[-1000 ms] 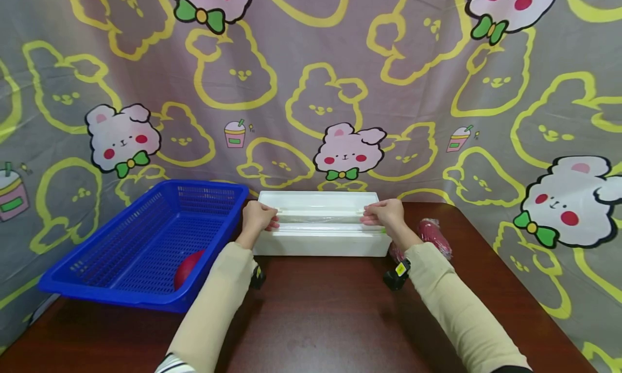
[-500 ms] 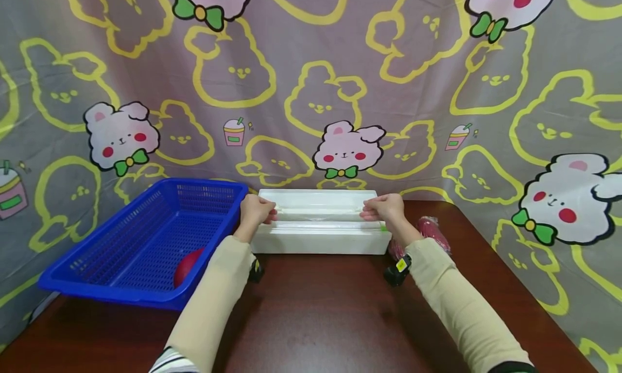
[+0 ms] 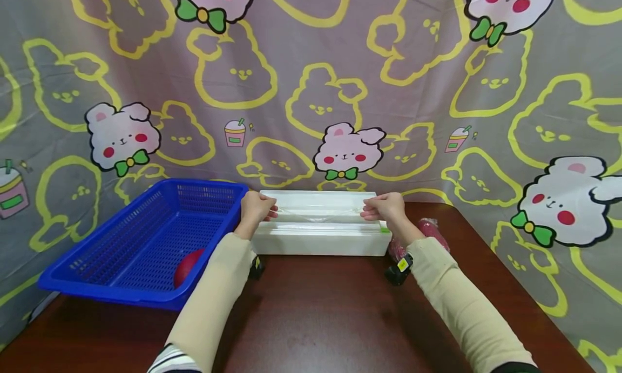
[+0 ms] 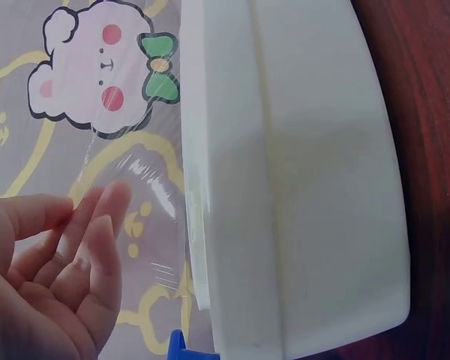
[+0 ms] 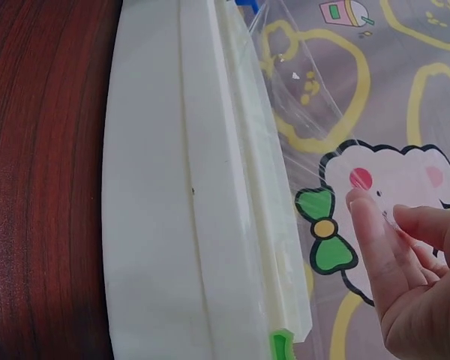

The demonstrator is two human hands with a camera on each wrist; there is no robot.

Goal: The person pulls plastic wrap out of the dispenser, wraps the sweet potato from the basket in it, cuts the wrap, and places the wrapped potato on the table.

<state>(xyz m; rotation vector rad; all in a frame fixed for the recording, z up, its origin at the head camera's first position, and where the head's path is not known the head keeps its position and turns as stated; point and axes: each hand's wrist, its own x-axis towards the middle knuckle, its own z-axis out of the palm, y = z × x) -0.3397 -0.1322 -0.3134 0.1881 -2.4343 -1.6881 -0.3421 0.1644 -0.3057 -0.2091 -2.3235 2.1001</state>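
Note:
A long white cling film dispenser [image 3: 320, 244] stands at the back middle of the table, its lid raised behind. My left hand [image 3: 256, 210] pinches one corner of a clear sheet of cling film [image 3: 318, 218] between thumb and fingers. At the other end, my right hand [image 3: 389, 207] pinches the opposite corner. Between the hands the film sags slightly above the dispenser's opening. Both wrist views show the film [image 4: 154, 184] stretched from the fingertips towards the white box [image 5: 154, 187]. A green slider [image 5: 283, 345] sits at the dispenser's right end.
A blue plastic basket [image 3: 121, 296] stands on the left, with a round red thing [image 3: 187, 266] inside. Behind my right wrist lie red things wrapped in clear film [image 3: 433, 234]. A patterned curtain [image 3: 311, 92] hangs close behind the dispenser. Dark wooden table [image 3: 320, 308] lies in front.
Both hands have risen slightly from the dispenser, still pinching the film. The sheet between them shows more plainly and now sags in the middle. The basket and dispenser have stayed put.

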